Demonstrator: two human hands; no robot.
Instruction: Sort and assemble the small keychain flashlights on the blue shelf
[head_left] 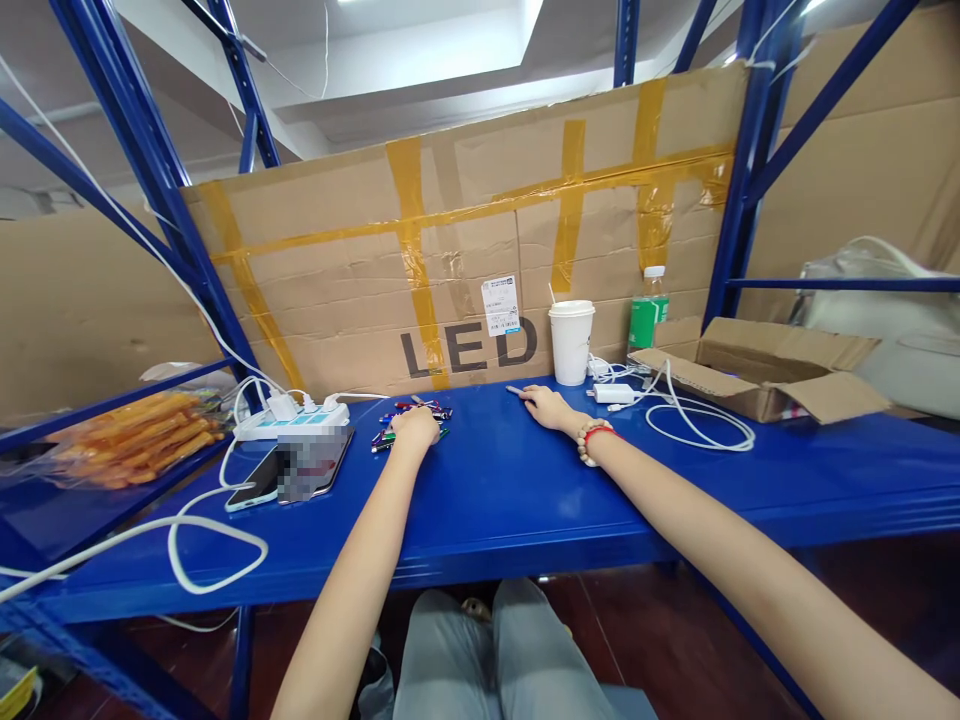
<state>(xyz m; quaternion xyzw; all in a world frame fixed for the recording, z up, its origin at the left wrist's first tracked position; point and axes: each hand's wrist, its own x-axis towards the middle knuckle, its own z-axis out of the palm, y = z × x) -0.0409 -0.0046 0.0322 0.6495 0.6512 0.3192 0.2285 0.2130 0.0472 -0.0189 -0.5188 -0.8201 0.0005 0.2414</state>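
Note:
My left hand (415, 427) rests on a small heap of coloured pens or markers (405, 414) on the blue metal shelf (510, 500). Its fingers curl down over the heap, and I cannot make out whether they grip one. My right hand (546, 405) lies flat on the shelf further right, fingers stretched toward a small thin object (514, 390) at its fingertips. A beaded bracelet and a red cord (596, 440) circle my right wrist.
A white paper cup (571, 342) and green bottle (648, 310) stand against the taped cardboard wall (465, 250). An open cardboard box (757, 375), white charger and cables (697, 420) lie right. Left: power strip (292, 420), phones (289, 475), bagged orange items (135, 440).

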